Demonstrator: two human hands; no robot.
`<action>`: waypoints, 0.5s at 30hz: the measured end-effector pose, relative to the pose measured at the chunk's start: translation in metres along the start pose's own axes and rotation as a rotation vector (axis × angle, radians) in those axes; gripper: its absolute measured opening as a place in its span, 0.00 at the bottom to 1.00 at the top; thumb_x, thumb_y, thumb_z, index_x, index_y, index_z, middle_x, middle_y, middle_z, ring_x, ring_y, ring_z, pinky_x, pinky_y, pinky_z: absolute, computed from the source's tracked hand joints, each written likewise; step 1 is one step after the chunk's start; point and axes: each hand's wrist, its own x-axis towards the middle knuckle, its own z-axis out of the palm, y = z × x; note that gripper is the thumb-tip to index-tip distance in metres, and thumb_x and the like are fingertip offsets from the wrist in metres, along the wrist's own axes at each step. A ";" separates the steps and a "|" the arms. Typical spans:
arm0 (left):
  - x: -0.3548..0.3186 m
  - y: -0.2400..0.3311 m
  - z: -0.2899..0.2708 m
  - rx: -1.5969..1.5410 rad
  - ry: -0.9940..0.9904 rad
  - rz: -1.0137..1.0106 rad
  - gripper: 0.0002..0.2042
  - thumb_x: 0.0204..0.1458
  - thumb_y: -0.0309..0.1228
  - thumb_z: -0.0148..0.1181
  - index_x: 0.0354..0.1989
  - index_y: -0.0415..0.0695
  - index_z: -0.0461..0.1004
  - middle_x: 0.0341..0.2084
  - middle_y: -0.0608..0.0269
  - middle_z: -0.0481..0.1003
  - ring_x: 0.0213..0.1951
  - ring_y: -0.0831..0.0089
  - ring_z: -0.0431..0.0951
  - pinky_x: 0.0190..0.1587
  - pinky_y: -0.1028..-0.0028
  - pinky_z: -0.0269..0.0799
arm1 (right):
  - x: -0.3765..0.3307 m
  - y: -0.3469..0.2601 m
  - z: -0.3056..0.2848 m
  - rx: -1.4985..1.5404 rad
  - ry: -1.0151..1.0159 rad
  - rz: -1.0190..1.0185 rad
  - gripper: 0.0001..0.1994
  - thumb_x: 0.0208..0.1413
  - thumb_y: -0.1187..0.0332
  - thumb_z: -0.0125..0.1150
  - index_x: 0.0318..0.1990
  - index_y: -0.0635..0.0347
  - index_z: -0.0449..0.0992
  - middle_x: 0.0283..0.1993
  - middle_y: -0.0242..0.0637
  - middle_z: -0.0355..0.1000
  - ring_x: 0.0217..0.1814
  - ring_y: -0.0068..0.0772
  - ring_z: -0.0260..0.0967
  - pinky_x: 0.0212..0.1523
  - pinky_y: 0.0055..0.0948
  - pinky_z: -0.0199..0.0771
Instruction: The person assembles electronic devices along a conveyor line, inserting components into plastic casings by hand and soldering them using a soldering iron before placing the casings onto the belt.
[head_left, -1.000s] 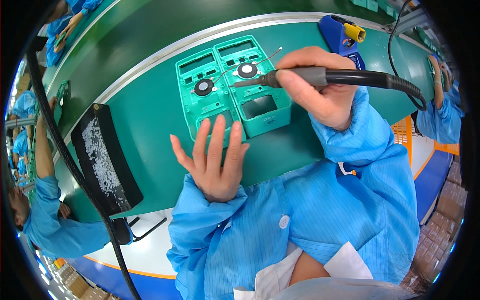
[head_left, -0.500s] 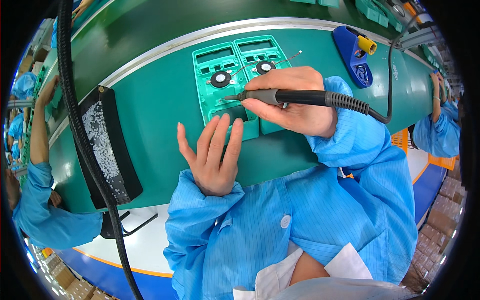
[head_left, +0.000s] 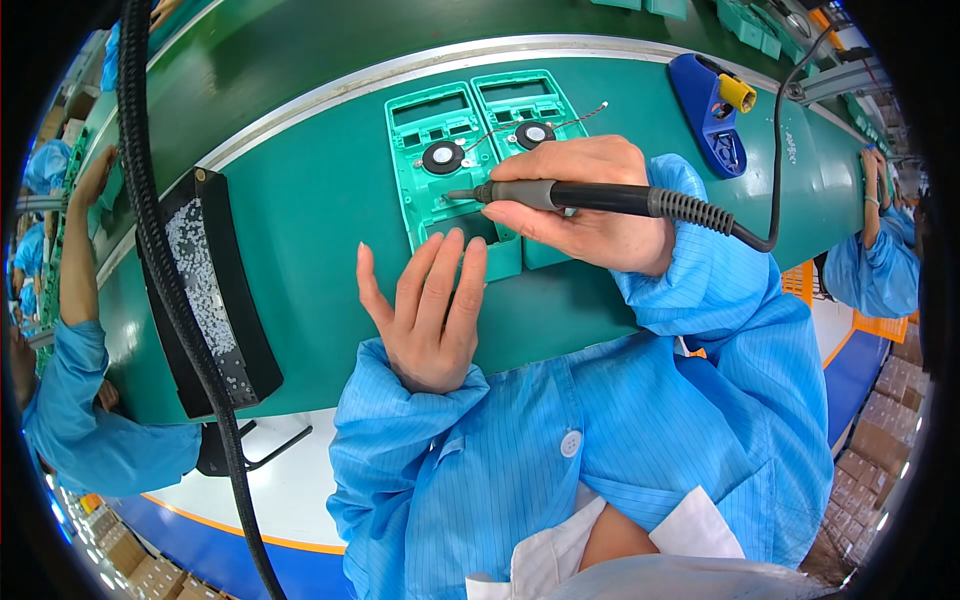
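While right hand (head_left: pixel 590 205) fingers grip it, soldering iron (head_left: pixel 560 196) touches green housing (head_left: pixel 440 165).

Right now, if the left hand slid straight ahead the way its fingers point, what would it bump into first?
The left hand lies flat on the green table, fingers pointing away from the person. Straight ahead, it would probably first meet the near edge of the left green plastic housing, which its fingertips seem almost to touch already.

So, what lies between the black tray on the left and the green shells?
Only bare green table lies between the black tray and the green shells; the head view shows it. The left hand rests just below that stretch.
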 end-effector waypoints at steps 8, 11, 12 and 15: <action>0.000 0.000 0.000 -0.003 0.003 -0.004 0.21 0.46 0.29 0.66 0.52 0.43 0.75 0.49 0.62 0.75 0.52 0.66 0.74 0.67 0.45 0.47 | 0.001 -0.001 0.001 -0.008 -0.003 -0.014 0.12 0.43 0.71 0.75 0.34 0.64 0.80 0.29 0.37 0.77 0.22 0.31 0.74 0.21 0.25 0.72; 0.000 0.000 0.000 -0.007 0.005 -0.006 0.22 0.45 0.29 0.67 0.52 0.43 0.75 0.49 0.61 0.75 0.51 0.66 0.74 0.67 0.45 0.47 | 0.002 -0.001 0.001 -0.016 -0.004 -0.022 0.11 0.43 0.71 0.75 0.34 0.64 0.80 0.29 0.37 0.77 0.22 0.31 0.74 0.21 0.26 0.72; 0.000 0.000 0.000 -0.006 0.004 -0.005 0.22 0.45 0.29 0.67 0.52 0.43 0.75 0.49 0.61 0.75 0.51 0.66 0.75 0.67 0.45 0.47 | 0.002 -0.001 0.001 -0.018 -0.004 -0.024 0.11 0.43 0.71 0.75 0.34 0.64 0.80 0.29 0.37 0.77 0.22 0.31 0.74 0.21 0.26 0.72; 0.002 0.003 -0.001 0.010 0.008 -0.045 0.13 0.54 0.30 0.59 0.49 0.48 0.77 0.46 0.65 0.76 0.48 0.71 0.77 0.64 0.41 0.52 | 0.002 0.000 0.001 -0.025 0.002 -0.037 0.11 0.43 0.71 0.75 0.34 0.64 0.80 0.29 0.38 0.78 0.22 0.31 0.74 0.21 0.26 0.72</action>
